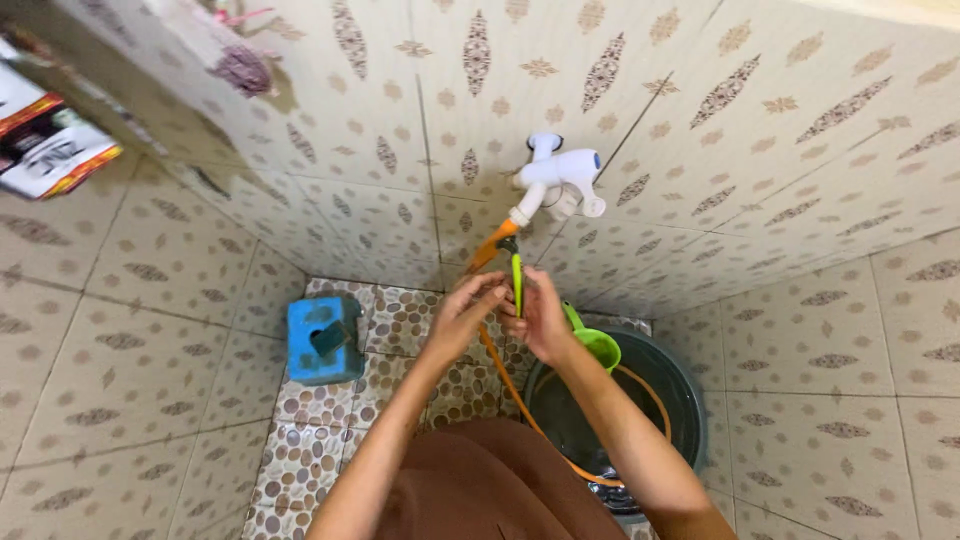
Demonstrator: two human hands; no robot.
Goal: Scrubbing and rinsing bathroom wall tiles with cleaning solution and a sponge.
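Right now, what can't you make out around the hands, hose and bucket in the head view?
- Green tool: its lower end is hidden between the left hand and right hand.
- Orange hose: its end in the dark bucket is hidden by the right forearm.
- Green scoop: partly behind the right hand.
- Water running from the white tap: too small to tell.

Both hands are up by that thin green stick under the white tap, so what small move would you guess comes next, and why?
Probably work the thin green stick closer to the clamp where the orange rubber hose joins the white plastic tap. Both the left hand and the right hand are raised around the stick just below that joint, and the hose runs down into the dark round bucket.
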